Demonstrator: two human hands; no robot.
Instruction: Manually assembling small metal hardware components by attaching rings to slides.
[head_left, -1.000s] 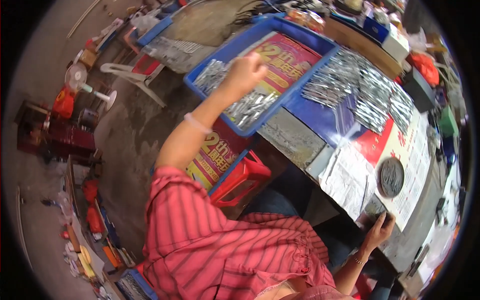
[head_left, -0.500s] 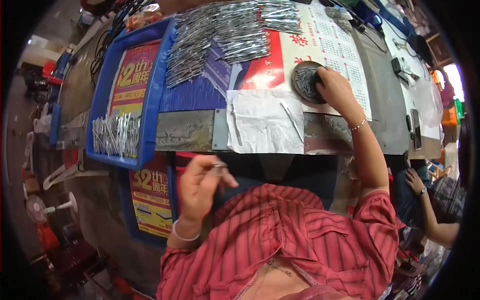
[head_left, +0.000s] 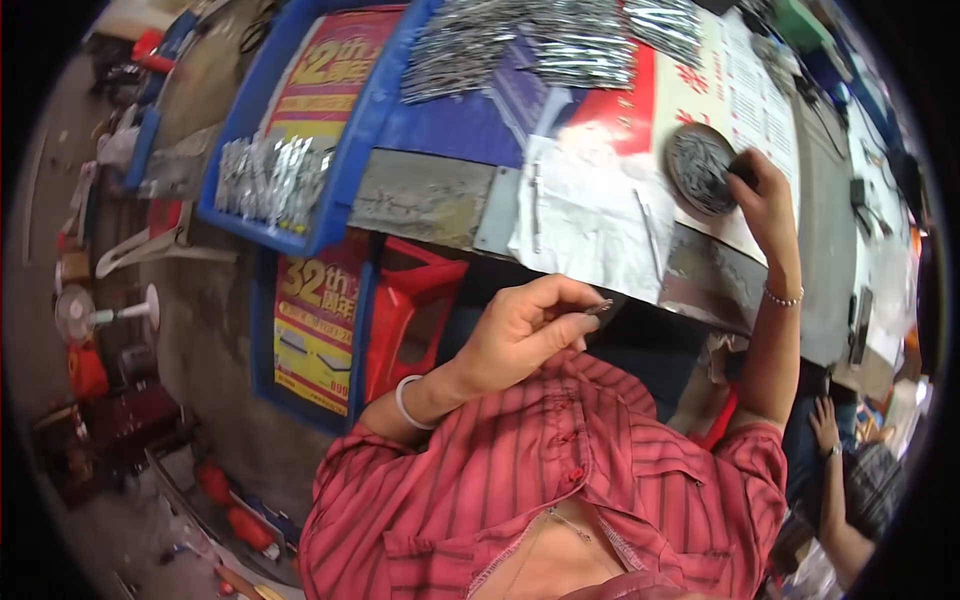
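Currently, on my feed, the left hand (head_left: 530,330) pinches a small metal piece (head_left: 602,307) between thumb and forefinger, near the front edge of a worn grey table (head_left: 420,205). The right hand (head_left: 768,205) curls at the rim of a round dish (head_left: 674,180) of dark slivers (head_left: 705,165); I can't tell whether it grips any. White paper (head_left: 590,225) bears two thin rods (head_left: 537,205). Silver strips (head_left: 585,50) lie heaped beyond, a blue tray (head_left: 360,140) sits leftward, and a fan (head_left: 75,312) stands farther left.
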